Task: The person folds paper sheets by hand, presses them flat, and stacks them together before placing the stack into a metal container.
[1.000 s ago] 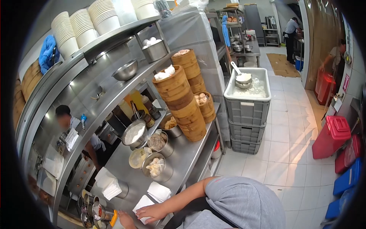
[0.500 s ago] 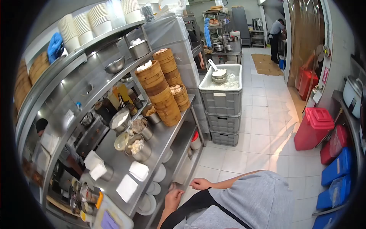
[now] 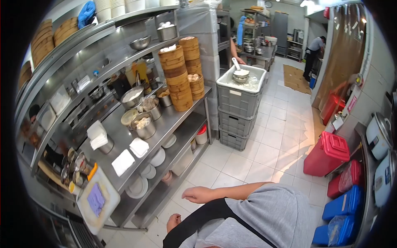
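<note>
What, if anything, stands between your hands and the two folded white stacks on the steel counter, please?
Nothing visible blocks the way. Between the hands and the folded white stacks I see only floor and the front edge of the steel counter. The plates sit on a shelf below the countertop.

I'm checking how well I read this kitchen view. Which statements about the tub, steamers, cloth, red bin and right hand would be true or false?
The white tub sits above stacked grey crates. True.
The tall bamboo steamer stack stands on the floor. False: the stack stands on the steel counter.
A purple cloth lies on a white board. True.
The large red bin stands open. False: its lid is shut.
The right hand grips a bowl. False: no bowl is there.
</note>
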